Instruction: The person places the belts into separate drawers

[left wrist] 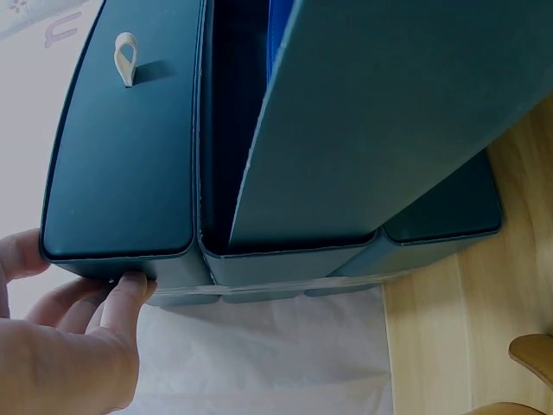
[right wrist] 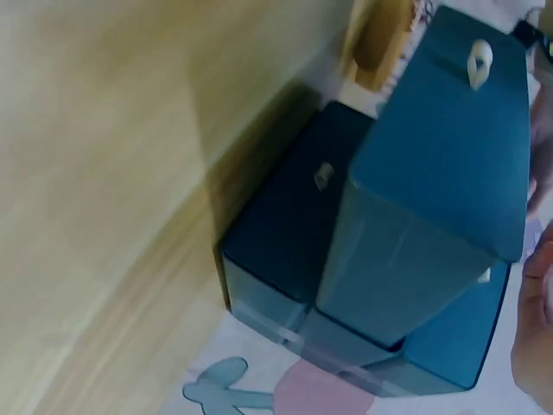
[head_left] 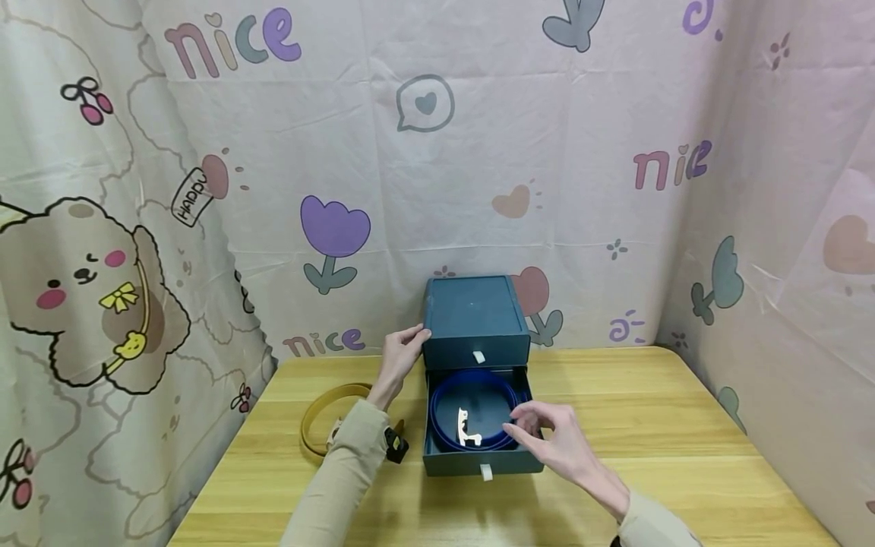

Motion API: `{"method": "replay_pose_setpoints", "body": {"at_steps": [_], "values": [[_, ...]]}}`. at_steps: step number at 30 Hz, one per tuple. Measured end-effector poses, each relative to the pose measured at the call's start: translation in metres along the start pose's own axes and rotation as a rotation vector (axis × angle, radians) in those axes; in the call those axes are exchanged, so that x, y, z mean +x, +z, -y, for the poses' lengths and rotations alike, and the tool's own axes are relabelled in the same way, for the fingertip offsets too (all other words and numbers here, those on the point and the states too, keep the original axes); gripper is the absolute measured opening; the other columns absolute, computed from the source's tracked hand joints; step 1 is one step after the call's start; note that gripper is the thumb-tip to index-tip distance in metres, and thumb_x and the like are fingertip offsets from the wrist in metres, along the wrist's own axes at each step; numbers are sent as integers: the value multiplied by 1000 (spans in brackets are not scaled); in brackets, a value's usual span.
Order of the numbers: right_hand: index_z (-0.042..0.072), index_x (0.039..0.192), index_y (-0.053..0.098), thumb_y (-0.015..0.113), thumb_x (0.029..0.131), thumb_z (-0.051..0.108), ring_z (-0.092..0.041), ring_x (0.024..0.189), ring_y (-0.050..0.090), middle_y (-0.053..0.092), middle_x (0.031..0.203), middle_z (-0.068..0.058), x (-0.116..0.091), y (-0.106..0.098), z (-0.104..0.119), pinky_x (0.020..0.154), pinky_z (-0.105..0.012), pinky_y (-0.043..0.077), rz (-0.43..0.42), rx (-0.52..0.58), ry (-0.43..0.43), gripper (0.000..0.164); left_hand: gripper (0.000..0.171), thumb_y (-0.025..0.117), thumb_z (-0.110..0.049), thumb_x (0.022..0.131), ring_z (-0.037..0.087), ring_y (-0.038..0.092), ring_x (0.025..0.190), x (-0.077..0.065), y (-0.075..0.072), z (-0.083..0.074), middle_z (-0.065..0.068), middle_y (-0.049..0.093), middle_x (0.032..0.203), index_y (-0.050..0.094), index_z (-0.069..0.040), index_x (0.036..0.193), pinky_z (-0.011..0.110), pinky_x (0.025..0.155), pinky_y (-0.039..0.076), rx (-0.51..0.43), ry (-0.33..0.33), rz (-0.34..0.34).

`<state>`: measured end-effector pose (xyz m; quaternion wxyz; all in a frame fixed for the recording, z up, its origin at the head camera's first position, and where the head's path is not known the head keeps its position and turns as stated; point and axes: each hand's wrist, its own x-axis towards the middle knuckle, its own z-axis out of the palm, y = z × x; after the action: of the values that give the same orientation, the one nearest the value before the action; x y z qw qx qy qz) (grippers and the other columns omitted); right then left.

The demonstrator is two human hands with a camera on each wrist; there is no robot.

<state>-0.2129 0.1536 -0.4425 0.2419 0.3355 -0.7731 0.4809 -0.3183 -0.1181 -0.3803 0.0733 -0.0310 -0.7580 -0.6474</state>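
On the table stands a dark teal drawer box (head_left: 472,308), its middle drawer (head_left: 451,464) pulled out toward me. Inside lies a coiled blue belt (head_left: 434,414) with a shiny metal buckle (head_left: 462,429). My left hand (head_left: 399,355) grips the upper left corner of the box; in the left wrist view its thumb presses the side wall. By the drawer's right wall, my right hand (head_left: 555,434) is held with thumb and forefinger slightly apart, close to the belt's right edge. Only part of this hand (right wrist: 537,324) shows in the right wrist view.
A coiled tan belt (head_left: 307,418) lies on the wooden table (head_left: 615,463) left of the box, partly behind my left forearm. White loop pulls (head_left: 486,472) stick out from the drawer fronts. A printed curtain (head_left: 451,175) hangs behind the table and along both sides.
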Motion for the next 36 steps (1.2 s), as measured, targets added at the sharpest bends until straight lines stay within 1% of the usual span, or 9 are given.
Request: {"method": "replay_pose_setpoints", "body": {"at_steps": [4, 10, 13, 17, 21, 23, 27, 32, 36], "values": [[9, 89, 72, 80, 80, -1, 4, 58, 55, 70, 66, 3, -10, 3, 4, 52, -18, 50, -42, 7, 4, 16, 45, 64, -25, 98, 8, 38, 54, 3, 1, 5, -9, 42, 55, 61, -4, 138, 20, 55, 34, 3, -4, -14], [5, 85, 72, 80, 80, -2, 6, 56, 60, 72, 64, -3, -22, 10, 6, 49, -14, 49, -69, 44, -23, 12, 45, 64, -25, 98, 7, 38, 54, 3, 2, 4, -8, 44, 58, 62, -4, 137, 19, 55, 34, -2, -6, -19], [7, 85, 72, 80, 79, -3, 6, 54, 61, 72, 62, -2, -28, 14, 5, 48, -13, 49, -79, 44, -42, 14, 44, 64, -25, 98, 7, 42, 58, 3, 2, 5, -6, 60, 73, 63, -3, 136, 19, 58, 37, 11, 4, -28], [9, 84, 71, 80, 78, -6, 1, 50, 62, 71, 59, 0, -36, 21, 5, 47, -13, 49, -87, 66, -53, 18, 44, 64, -25, 98, 7, 45, 63, 2, 3, 5, 6, 71, 101, 63, -2, 136, 18, 61, 41, 29, 7, -36], [9, 82, 71, 80, 76, -9, -5, 46, 64, 71, 58, -1, -41, 30, 3, 45, -14, 49, -99, 100, -33, 20, 43, 64, -24, 99, 7, 45, 65, 2, 3, 6, 17, 71, 111, 62, -4, 137, 18, 62, 41, 31, 1, -41], [8, 80, 72, 80, 76, -9, -5, 46, 64, 71, 57, -3, -44, 34, 2, 44, -15, 49, -100, 112, -21, 20, 43, 64, -24, 98, 7, 47, 68, 3, 3, 6, 16, 71, 118, 63, -4, 136, 18, 64, 42, 33, 5, -46], [4, 80, 71, 80, 73, -13, -5, 48, 66, 72, 59, -7, -47, 41, -3, 45, -15, 50, -81, 112, -19, 20, 44, 63, -24, 99, 7, 44, 64, 3, 3, 6, 17, 69, 109, 62, -3, 137, 18, 63, 40, 33, 7, -41], [2, 77, 70, 82, 67, -14, 0, 51, 65, 72, 59, -9, -47, 48, -4, 46, -12, 49, -83, 50, -60, 22, 44, 63, -23, 99, 8, 46, 69, 3, 3, 6, 19, 67, 132, 61, -3, 138, 17, 65, 42, 27, 5, -37], [3, 77, 72, 84, 67, -11, 0, 52, 66, 73, 61, -7, -48, 53, -5, 47, -11, 49, -87, 25, -68, 21, 45, 63, -24, 99, 12, 53, 80, 2, 3, 5, 20, 63, 138, 61, -2, 138, 17, 70, 45, 27, 6, -36]]}}
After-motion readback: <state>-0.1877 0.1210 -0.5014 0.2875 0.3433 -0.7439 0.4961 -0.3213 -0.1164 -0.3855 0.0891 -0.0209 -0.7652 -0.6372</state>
